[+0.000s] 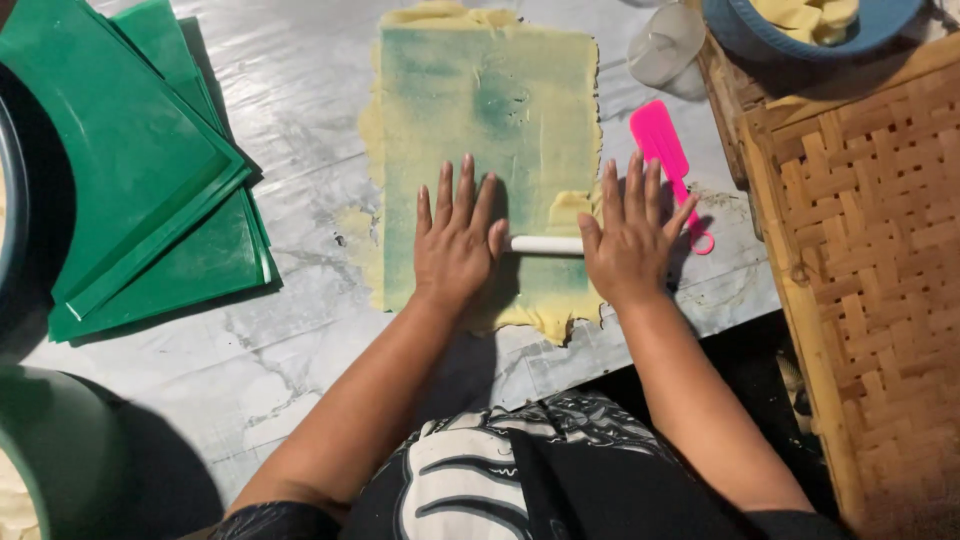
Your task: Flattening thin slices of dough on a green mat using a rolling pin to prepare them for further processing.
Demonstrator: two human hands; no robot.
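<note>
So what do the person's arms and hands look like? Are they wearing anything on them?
Both arms are bare from the hands up past the elbows. The left hand and right hand have no gloves, and no rings, watch or bracelets show. At the bottom edge, a dark patterned top with white markings covers the body.

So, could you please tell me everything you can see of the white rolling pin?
The rolling pin is a thin, smooth white rod, plastic by its look, lying level across the green sheet that covers the yellow dough. Both ends are hidden: the left hand and right hand press flat on them, fingers spread.
</note>
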